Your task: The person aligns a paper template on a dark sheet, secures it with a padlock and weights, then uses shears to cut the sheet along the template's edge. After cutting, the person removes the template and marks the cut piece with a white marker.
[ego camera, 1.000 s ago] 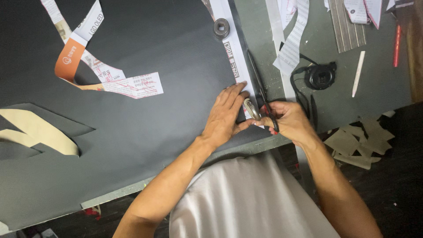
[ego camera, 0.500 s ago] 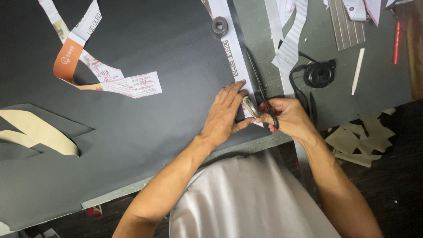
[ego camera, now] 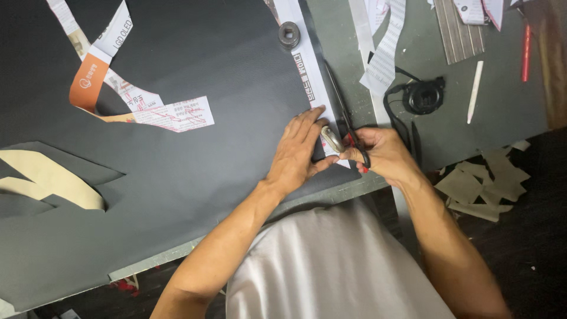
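A: What's the left hand point(ego camera: 295, 155) doing?

B: It lies flat, fingers spread, on the big black sheet point(ego camera: 195, 65), right beside the white paper pattern strip point(ego camera: 313, 82). Prob. it's pinning sheet & strip so neither slips. It presses w/ an open palm and grasps nothing.

A: And the right hand point(ego camera: 384, 155)?

B: It's clenched through the handles of the scissors point(ego camera: 345, 127). The blades point away from the person, running along the strip's right edge, so the cut seems to follow the pattern line. Can't tell how far the blades are parted.

A: Where's the sheet itself?

B: It's spread over most of the grey-green table point(ego camera: 508, 106), w/ its near edge hanging close to the person's body. The cut sits at its right border, just at the table's front.

A: Why's that round thing up there?

B: The dark round weight point(ego camera: 289, 33) sits on the strip's far end, likely holding it down where no hand reaches.

A: Counts?

B: 1 pr scissors, 1 weight, 1 black sheet and 2 hands. Also 1 curved printed paper pattern w/ an orange patch point(ego camera: 118, 88) on the sheet at left, 1 white marking stick point(ego camera: 475, 90), 1 red pen point(ego camera: 525, 53) and 1 black coiled strap-like item point(ego camera: 422, 96), which is unclear. There are several tan offcuts point(ego camera: 481, 186) on the floor at right, too jumbled to count.
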